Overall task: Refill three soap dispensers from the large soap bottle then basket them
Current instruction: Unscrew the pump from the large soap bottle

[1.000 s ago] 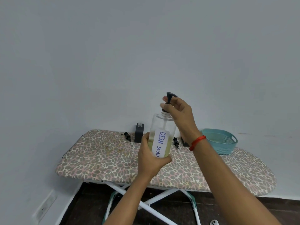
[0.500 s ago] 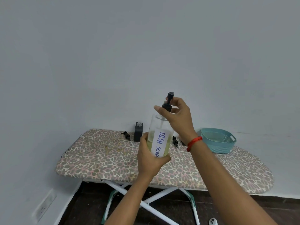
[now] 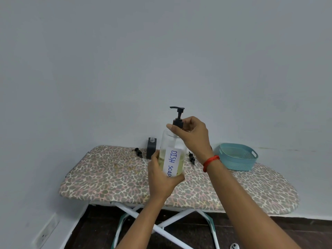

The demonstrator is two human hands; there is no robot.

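Observation:
My left hand grips the lower body of the large clear soap bottle, labelled "DISH SOAP" and about half full of yellowish liquid, held upright above the board. My right hand pinches the black pump cap at the bottle's neck, and the pump nozzle points left. A dark square dispenser with an open neck stands on the board behind the bottle. Two loose black pump heads lie on the board, one left of that dispenser and one right of the bottle. Other dispensers are hidden behind my hands.
The ironing board with a leopard-print cover stands against a pale wall. A teal plastic basket sits at its back right. White crossed legs stand on a dark floor. A wall socket is low on the left.
The pump cap has turned in my right hand, so its nozzle now points left, and the cap sits lower on the neck. The bottle stays in my left hand.

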